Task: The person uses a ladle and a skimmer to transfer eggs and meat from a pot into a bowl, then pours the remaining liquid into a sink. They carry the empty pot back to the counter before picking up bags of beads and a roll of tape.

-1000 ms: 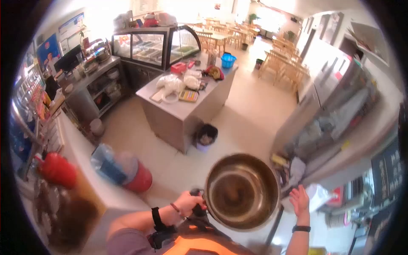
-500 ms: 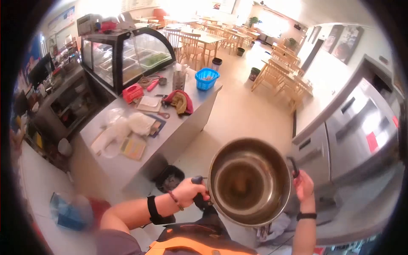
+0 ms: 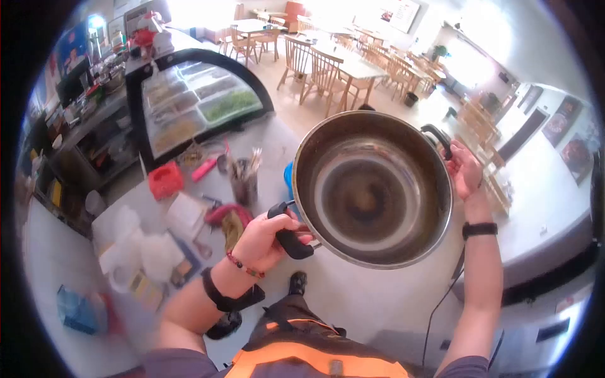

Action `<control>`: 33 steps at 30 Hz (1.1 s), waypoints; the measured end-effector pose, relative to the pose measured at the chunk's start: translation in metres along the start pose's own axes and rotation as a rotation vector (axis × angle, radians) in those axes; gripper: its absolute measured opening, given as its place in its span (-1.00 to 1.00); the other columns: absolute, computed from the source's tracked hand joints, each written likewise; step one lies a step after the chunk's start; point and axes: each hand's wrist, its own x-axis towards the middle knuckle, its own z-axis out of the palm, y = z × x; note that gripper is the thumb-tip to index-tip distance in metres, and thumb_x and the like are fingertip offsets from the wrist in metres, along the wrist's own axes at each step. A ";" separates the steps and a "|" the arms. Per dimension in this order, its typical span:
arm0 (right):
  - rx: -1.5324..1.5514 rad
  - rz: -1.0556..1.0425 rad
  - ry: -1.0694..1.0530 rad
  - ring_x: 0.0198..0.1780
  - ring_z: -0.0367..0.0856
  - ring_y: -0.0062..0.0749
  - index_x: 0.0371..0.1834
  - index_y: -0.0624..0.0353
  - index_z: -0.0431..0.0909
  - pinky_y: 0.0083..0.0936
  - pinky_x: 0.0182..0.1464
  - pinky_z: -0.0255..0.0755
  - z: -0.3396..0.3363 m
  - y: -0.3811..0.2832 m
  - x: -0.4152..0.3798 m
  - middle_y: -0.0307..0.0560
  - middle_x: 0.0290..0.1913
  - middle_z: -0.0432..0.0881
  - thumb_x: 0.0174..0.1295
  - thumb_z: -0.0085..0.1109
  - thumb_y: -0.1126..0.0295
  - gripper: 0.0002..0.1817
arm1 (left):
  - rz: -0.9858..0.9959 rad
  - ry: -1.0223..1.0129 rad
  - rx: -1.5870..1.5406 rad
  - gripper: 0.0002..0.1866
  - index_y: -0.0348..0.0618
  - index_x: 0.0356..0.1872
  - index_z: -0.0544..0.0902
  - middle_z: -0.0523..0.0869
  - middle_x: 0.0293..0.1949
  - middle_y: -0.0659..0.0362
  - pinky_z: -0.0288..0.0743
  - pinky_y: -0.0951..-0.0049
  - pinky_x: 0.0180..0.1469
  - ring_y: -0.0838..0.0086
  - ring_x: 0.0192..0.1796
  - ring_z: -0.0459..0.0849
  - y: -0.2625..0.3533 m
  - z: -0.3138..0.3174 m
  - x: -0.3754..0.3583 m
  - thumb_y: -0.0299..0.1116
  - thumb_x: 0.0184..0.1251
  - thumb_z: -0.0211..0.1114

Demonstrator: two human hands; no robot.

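Observation:
A large round steel pot point(image 3: 403, 230) with two black side handles hangs in front of me, its open mouth facing up toward the camera. Its inside is bare metal with a brownish stain at the bottom. My left hand point(image 3: 268, 241) is closed round the left black handle point(image 3: 291, 244). On the far right side, my right hand point(image 3: 465, 169) grips the other handle point(image 3: 437, 137). A blue basket point(image 3: 288, 178) is mostly hidden behind the pot's left rim.
A counter point(image 3: 148, 208) on the left bears a red container point(image 3: 166, 179), a utensil holder point(image 3: 243, 183), a cloth point(image 3: 233, 225) and white plastic bags point(image 3: 157, 255). A glass display case point(image 3: 201, 104) stands behind. Wooden tables and chairs point(image 3: 324, 72) fill the back. A cable point(image 3: 433, 315) hangs at the lower right.
The pot has risen in view and moved nearer to the counter, with both hands still on its handles. My view has shifted, and the display case looks closer.

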 end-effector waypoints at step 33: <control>0.194 0.798 -1.012 -0.32 0.56 -0.46 -0.19 0.17 0.51 -0.62 -0.24 0.49 0.309 0.321 0.489 -0.17 -0.31 0.61 0.23 0.05 0.37 -0.84 | 0.639 1.433 0.332 -0.81 -0.31 -0.44 0.63 0.57 -0.48 0.18 0.34 0.44 -0.25 0.49 -0.34 0.48 0.104 -0.174 0.305 -0.39 -0.05 0.19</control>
